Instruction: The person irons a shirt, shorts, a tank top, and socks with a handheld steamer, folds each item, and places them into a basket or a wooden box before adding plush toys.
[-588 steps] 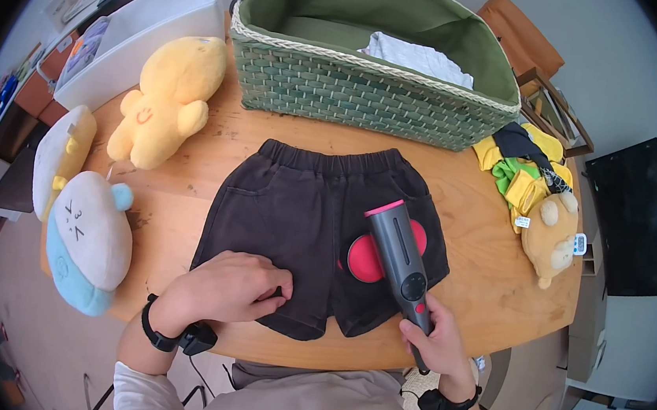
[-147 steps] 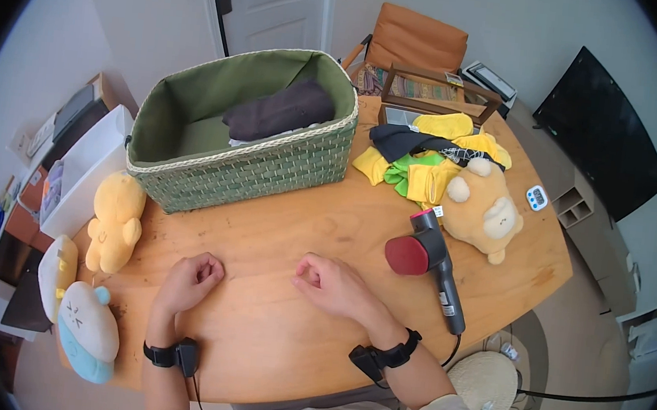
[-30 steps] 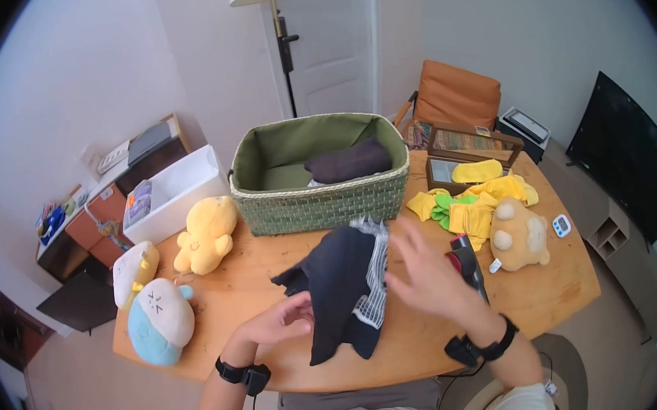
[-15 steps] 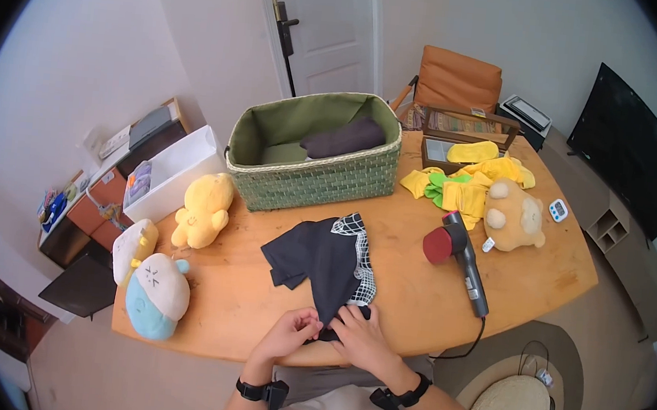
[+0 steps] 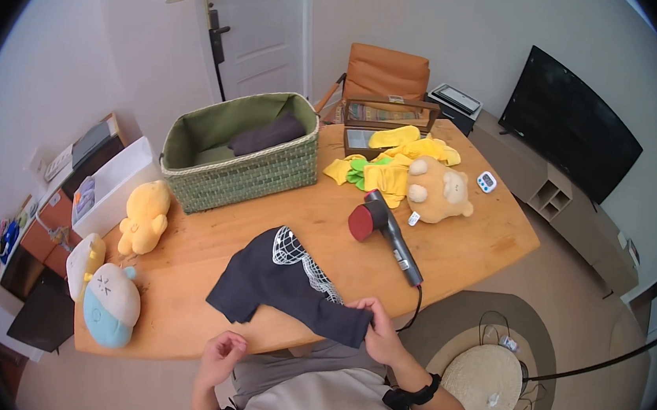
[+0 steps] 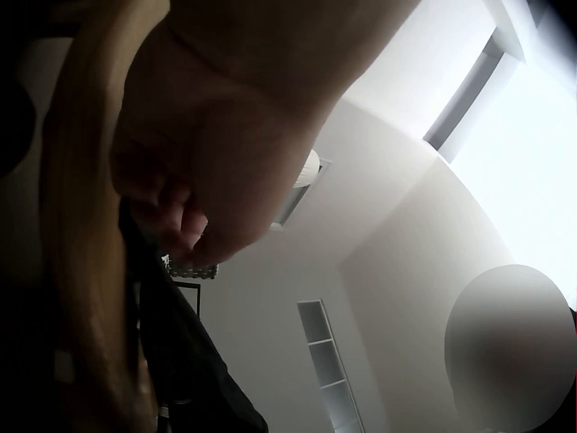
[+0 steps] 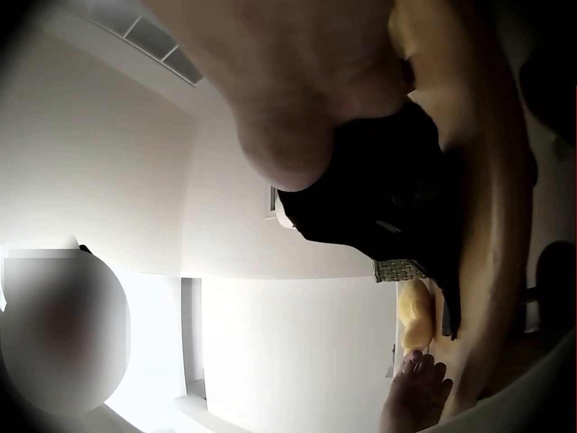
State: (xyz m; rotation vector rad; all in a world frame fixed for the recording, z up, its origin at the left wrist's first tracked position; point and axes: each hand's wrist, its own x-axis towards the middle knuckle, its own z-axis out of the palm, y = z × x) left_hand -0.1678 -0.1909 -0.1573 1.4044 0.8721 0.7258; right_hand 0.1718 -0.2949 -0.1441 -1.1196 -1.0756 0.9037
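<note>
A black garment (image 5: 273, 283) with a white grid print lies spread at the front of the wooden table, its right end raised over the table's edge. My right hand (image 5: 383, 335) pinches that end between thumb and fingers. In the right wrist view the black cloth (image 7: 388, 185) stretches away from the hand. My left hand (image 5: 220, 357) is at the front edge, left of the garment and apart from it, fingers loosely bent with nothing held. The left wrist view shows the same left hand (image 6: 203, 171) dark against the light, with black cloth beyond its fingers.
A green woven basket (image 5: 244, 173) with a dark folded cloth (image 5: 268, 136) stands at the back left. A handheld garment steamer (image 5: 392, 239) lies right of the garment, near yellow clothes (image 5: 391, 175), a tan plush (image 5: 437, 190) and a timer (image 5: 486, 181). Plush toys (image 5: 111, 307) line the left side.
The black garment was taken from the pile and laid at the front. Since half a second ago, my right hand has drawn its end rightward; my left hand has moved off it. The view has turned right.
</note>
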